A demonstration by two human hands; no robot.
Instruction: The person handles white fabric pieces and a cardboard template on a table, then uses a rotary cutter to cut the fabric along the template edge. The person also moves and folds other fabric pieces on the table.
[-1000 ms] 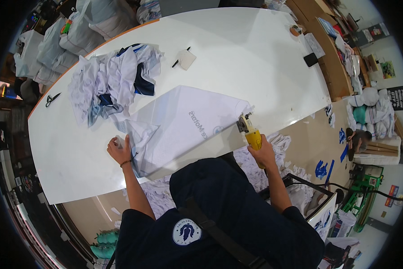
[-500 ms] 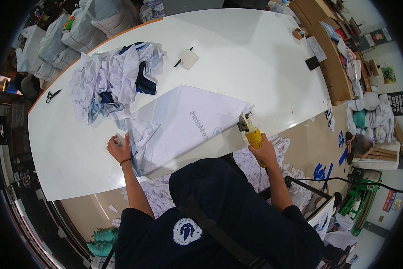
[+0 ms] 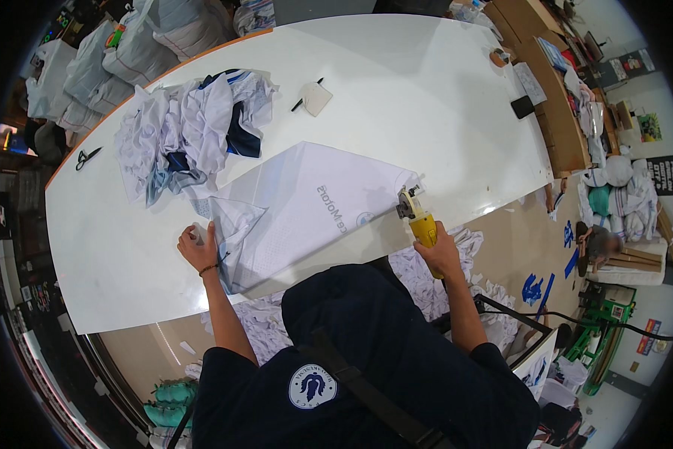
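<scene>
My right hand (image 3: 441, 256) is wrapped round the yellow body of a handheld electric fabric cutter (image 3: 424, 227). The cutter's metal head rests at the right tip of a pale fabric panel (image 3: 306, 187), which lies spread on the white table with grey lettering and light blue bands. At the panel's left end my left hand (image 3: 198, 248) is closed on its edge, thumb along the fabric and fingers curled. Beside that hand a corner of the panel is folded over in creases.
A heap of white and navy fabric (image 3: 183, 135) lies at the far left, near black scissors (image 3: 88, 158). A pen and a pale piece (image 3: 316, 99) sit behind the panel. White scraps (image 3: 434, 277) pile below the table's near edge. A black cable (image 3: 576, 320) runs off right.
My hands, the cutter and the panel stay in place. Beyond the table's right edge another person's arm has come into view, and the person seated farther right has shifted slightly.
</scene>
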